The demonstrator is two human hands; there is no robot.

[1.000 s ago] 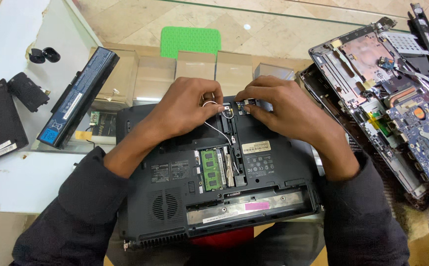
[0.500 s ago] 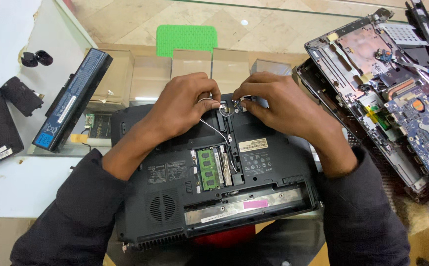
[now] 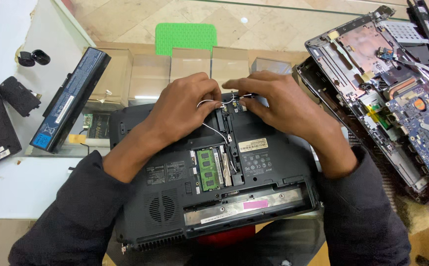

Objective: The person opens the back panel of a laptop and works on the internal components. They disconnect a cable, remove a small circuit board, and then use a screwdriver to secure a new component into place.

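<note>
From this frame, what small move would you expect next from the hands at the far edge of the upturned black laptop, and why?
Probably easing the thin white wire further out of its channel. The left hand pinches a loop of it at the far edge of the upturned black laptop, the right hand presses on the spot beside it, and the rest of the wire runs toward the green memory module.

My left hand [image 3: 187, 106] and right hand [image 3: 281, 101] pinch thin white wires [image 3: 209, 103] at the far edge of an upturned black laptop [image 3: 268, 162], green memory stick [image 3: 208, 169] exposed.
</note>
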